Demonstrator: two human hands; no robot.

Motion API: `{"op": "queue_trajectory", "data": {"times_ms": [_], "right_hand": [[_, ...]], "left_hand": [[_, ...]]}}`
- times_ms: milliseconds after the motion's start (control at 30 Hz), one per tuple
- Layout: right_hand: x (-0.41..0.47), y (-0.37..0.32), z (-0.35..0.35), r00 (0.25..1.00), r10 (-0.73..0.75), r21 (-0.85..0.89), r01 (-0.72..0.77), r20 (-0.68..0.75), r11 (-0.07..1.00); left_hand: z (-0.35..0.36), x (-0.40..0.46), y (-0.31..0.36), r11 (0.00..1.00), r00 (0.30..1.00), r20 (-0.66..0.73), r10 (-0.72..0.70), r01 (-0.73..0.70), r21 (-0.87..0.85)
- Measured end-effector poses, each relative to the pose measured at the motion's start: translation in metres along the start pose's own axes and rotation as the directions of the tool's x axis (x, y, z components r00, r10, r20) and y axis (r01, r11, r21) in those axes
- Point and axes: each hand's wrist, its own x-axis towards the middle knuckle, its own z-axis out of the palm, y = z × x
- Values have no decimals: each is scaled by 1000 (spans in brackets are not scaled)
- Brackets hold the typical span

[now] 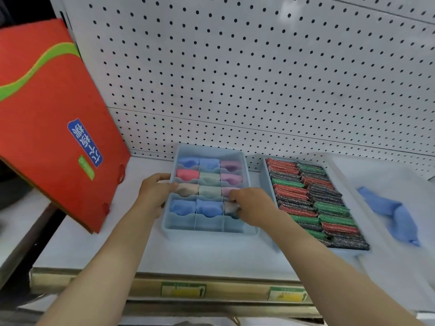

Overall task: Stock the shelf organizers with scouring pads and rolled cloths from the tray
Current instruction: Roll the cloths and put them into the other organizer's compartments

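A light blue divided organizer sits on the shelf, its cells holding rolled cloths in blue, pink, green and purple; the front row of cells is bare. My left hand grips the organizer's left wall, thumb touching a beige rolled cloth. My right hand is closed on a whitish rolled cloth in the right cell of the fourth row. To the right, a second organizer is packed with red, green and dark scouring pads. A white tray at far right holds two blue cloths.
A red box with a green stripe leans at the left, close to the left hand. White pegboard backs the shelf. The shelf's front edge carries price tags.
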Motion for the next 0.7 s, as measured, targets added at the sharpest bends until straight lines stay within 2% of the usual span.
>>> {"op": "queue_trajectory", "data": {"times_ms": [67, 200, 400, 533, 700], "right_hand": [[2, -3, 6, 998, 9, 31, -10, 60, 999], [3, 2, 6, 997, 34, 189, -47, 70, 981], [10, -1, 11, 995, 15, 96, -24, 97, 995], [11, 1, 6, 985, 34, 210, -70, 168, 975], [11, -4, 6, 989, 17, 221, -49, 144, 974]], "left_hand": [[0, -1, 1, 1000, 1000, 3, -3, 3, -4], [1, -2, 1, 1000, 1000, 4, 9, -9, -6], [1, -3, 0, 1000, 1000, 5, 3, -3, -21], [1, -6, 2, 1000, 1000, -5, 10, -10, -23], [6, -8, 2, 1000, 998, -54, 12, -13, -22]]}}
